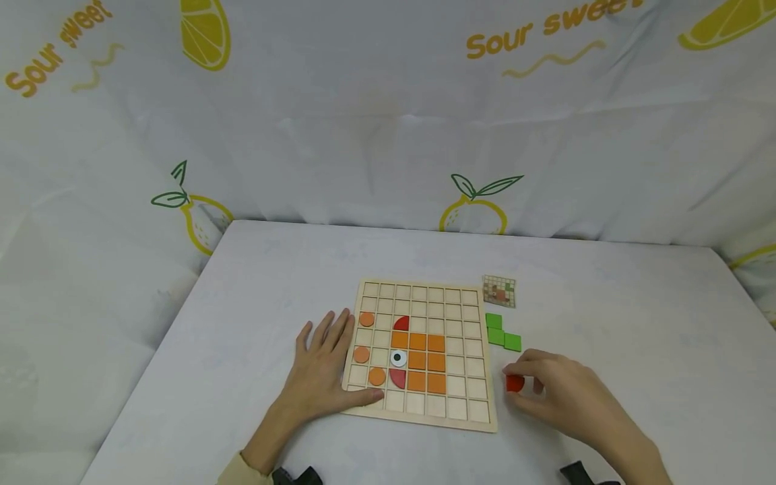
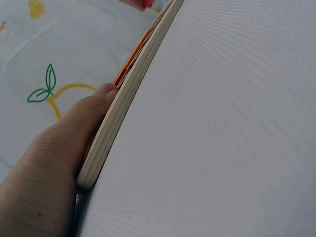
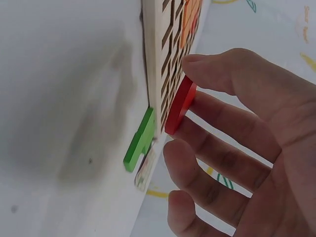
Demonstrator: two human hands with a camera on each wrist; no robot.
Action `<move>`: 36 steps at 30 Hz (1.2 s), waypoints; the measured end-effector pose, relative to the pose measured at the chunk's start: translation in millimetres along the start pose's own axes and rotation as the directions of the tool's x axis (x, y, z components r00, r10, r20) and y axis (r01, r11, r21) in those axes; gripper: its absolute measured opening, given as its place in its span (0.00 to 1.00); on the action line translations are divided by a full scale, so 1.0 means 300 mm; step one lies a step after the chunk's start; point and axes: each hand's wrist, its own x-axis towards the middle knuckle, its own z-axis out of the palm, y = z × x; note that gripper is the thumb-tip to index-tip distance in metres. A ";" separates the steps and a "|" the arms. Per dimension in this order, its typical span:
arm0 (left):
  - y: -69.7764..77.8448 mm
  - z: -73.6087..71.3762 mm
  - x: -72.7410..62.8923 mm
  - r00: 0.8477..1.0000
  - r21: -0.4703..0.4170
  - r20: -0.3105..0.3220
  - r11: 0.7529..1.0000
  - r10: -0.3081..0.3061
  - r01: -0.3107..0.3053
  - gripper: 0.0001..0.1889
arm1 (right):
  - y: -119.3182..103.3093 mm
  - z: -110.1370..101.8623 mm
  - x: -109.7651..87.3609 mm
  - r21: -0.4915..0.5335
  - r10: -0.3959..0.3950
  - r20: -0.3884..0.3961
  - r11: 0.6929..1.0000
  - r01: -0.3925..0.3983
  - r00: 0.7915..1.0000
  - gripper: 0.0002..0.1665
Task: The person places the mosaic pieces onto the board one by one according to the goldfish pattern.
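A wooden grid board (image 1: 427, 419) lies on the table, partly filled with orange squares (image 1: 417, 362), three orange discs (image 1: 376, 376), two red quarter-circle pieces (image 1: 402, 323) and a white eye piece (image 1: 397, 358). My left hand (image 1: 321, 377) rests with spread fingers along the board's left edge, its thumb over the near left corner. To the right of the board, my right hand (image 1: 560, 394) pinches a red piece (image 3: 180, 105) between thumb and fingers. In the right wrist view the piece is seen edge-on, so its full outline is hidden.
Three green square tiles (image 1: 495, 335) lie beside the board's right edge. Behind them is a small pattern card (image 1: 500, 291), near the board's far right corner. A white cloth with lemon prints (image 1: 376, 135) hangs behind the white table (image 1: 291, 263).
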 end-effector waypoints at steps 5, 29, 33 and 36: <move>0.000 0.002 0.000 1.000 0.003 0.000 1.000 0.003 -0.003 0.68 | -0.048 0.001 0.024 0.031 -0.031 0.005 0.999 0.031 1.000 0.14; -0.002 -0.003 -0.001 0.998 0.028 -0.042 0.999 0.039 -0.038 0.68 | -0.193 0.068 0.117 0.117 -0.109 0.093 0.988 0.098 0.990 0.14; -0.001 -0.004 0.000 0.999 0.032 -0.038 0.999 0.035 -0.033 0.68 | -0.198 0.075 0.116 0.115 -0.095 0.092 0.990 0.085 0.991 0.16; -0.002 -0.002 -0.001 0.999 0.031 -0.036 0.999 0.033 -0.032 0.68 | -0.195 0.078 0.114 0.097 -0.097 0.082 0.991 0.089 0.992 0.17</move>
